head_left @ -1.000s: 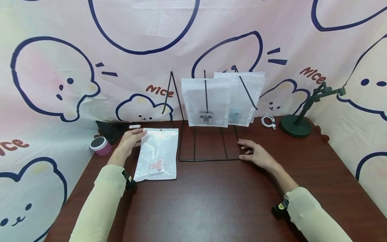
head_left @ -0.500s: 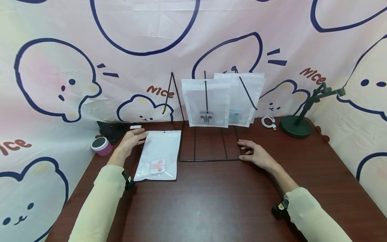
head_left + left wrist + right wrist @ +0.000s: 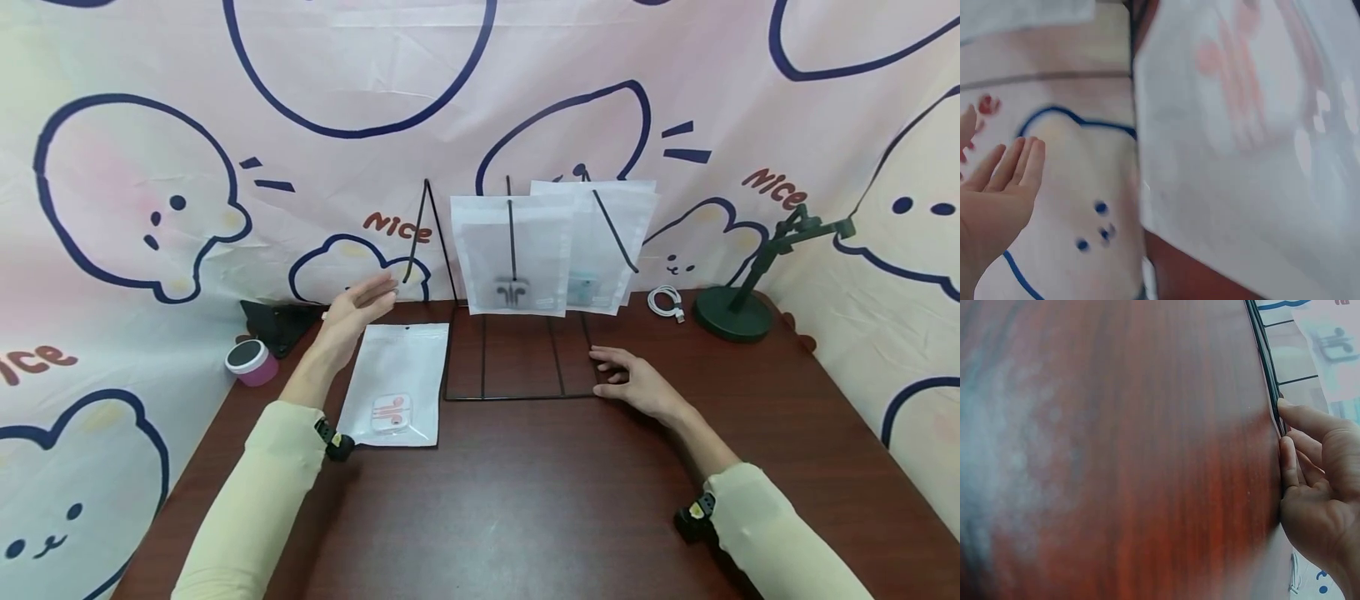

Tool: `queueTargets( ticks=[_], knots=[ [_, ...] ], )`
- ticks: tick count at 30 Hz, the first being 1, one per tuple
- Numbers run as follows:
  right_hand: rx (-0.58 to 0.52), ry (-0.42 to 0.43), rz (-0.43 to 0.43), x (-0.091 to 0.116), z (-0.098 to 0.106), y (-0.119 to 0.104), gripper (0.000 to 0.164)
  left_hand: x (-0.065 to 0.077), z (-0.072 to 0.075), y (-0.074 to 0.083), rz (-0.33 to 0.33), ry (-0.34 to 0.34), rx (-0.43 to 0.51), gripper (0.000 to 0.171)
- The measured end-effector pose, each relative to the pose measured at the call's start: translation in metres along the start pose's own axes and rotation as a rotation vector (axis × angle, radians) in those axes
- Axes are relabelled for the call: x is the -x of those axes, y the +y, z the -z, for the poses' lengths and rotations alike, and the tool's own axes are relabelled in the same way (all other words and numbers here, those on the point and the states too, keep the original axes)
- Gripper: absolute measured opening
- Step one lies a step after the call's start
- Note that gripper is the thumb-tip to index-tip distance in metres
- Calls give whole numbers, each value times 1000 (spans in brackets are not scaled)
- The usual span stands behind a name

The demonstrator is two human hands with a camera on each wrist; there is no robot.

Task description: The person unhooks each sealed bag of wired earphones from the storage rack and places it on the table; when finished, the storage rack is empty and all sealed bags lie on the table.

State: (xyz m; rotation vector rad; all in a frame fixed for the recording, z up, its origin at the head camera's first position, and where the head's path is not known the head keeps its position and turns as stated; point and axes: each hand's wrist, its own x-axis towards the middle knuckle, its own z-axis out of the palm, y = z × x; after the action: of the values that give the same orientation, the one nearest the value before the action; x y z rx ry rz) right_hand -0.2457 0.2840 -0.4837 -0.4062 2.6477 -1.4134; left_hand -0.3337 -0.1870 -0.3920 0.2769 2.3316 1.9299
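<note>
The left hand point(image 3: 358, 308), fingers straight, holds nothing; the white plastic pouch point(image 3: 401, 367) lies left of the black wire rack point(image 3: 525, 398). Fingers of the right hand point(image 3: 636, 385) pinch the rack's near-right corner — a tug could tip it.

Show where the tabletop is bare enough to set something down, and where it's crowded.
Free: wood tabletop in front of the flat zip pouch and wire rack; also before the green stand, right of the right hand. Crowded: back left, pink jar close to black object.
</note>
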Motion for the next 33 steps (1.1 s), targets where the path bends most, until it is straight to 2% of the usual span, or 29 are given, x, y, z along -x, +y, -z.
queueTargets(
  ticks=[5, 11, 16, 21, 24, 29, 33],
  knots=[
    [-21, -3, -13, 1, 0, 0, 64, -3, -21, 26, -93, -63, 91, 58],
    [-23, -1, -15, 3, 0, -3, 64, -14, -40, 49, -161, -78, 143, 58],
    [-40, -5, -15, 10, 4, -23, 63, -27, -57, 63, -207, -73, 216, 61],
    [-37, -23, -28, 14, 7, -37, 62, -38, -73, 76, -254, -123, 252, 67],
    [-38, -22, -24, 10, 6, -26, 63, -41, -80, 85, -261, -140, 253, 69],
    [-28, -8, -10, 1, 1, 2, 65, -35, -89, 98, -276, -157, 282, 68],
    [-26, -5, 1, 0, 0, 2, 65, -32, -93, 102, -291, -153, 306, 62]
  ],
)
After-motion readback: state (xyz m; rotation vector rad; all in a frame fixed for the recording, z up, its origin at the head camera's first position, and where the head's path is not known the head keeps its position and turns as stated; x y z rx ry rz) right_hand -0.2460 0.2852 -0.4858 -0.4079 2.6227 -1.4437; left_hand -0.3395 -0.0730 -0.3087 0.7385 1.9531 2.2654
